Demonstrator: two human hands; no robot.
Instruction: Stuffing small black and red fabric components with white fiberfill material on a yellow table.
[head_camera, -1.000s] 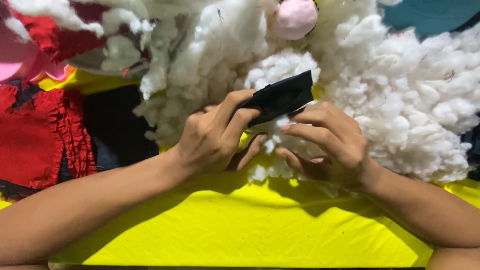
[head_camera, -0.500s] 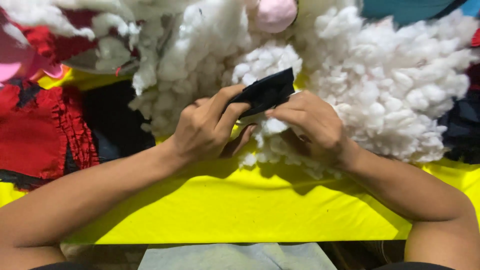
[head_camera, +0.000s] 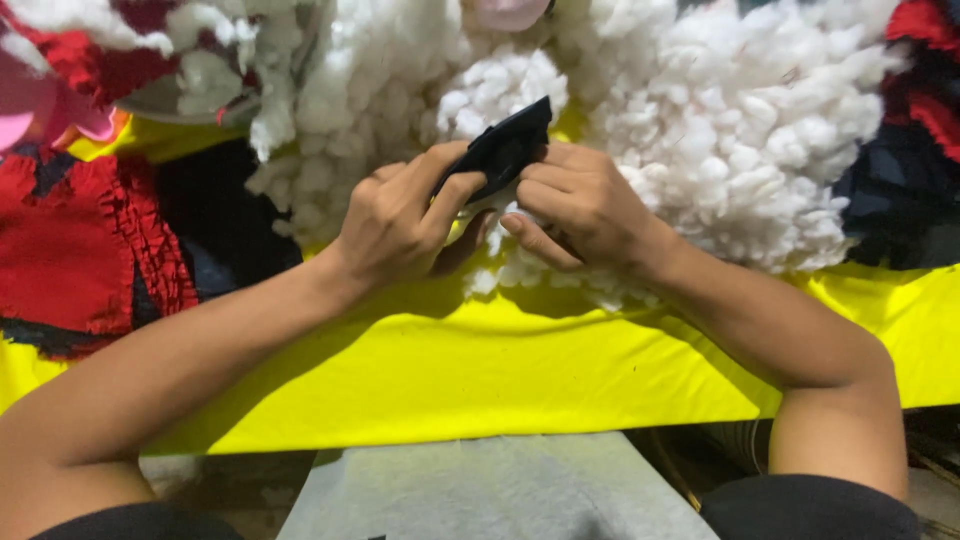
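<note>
A small black fabric piece (head_camera: 503, 146) is held up between both hands over a yellow cloth (head_camera: 480, 360). My left hand (head_camera: 400, 225) pinches its lower left edge with thumb and fingers. My right hand (head_camera: 578, 205) grips its right side, fingers curled. Under the hands lies a tuft of white stuffing (head_camera: 520, 265). A large heap of white fluffy stuffing (head_camera: 740, 130) rises just behind and to the right of the hands.
Red ruffled fabric (head_camera: 80, 240) and dark cloth (head_camera: 215, 215) lie at the left. Red and dark blue fabric (head_camera: 915, 160) sits at the far right. A pink round thing (head_camera: 510, 10) shows at the top edge. A grey cloth (head_camera: 480, 490) lies below the yellow one.
The view has shifted, so the hands and black piece sit higher in the frame. Both hands keep their grip on the black piece; more of my arms and the grey cloth show.
</note>
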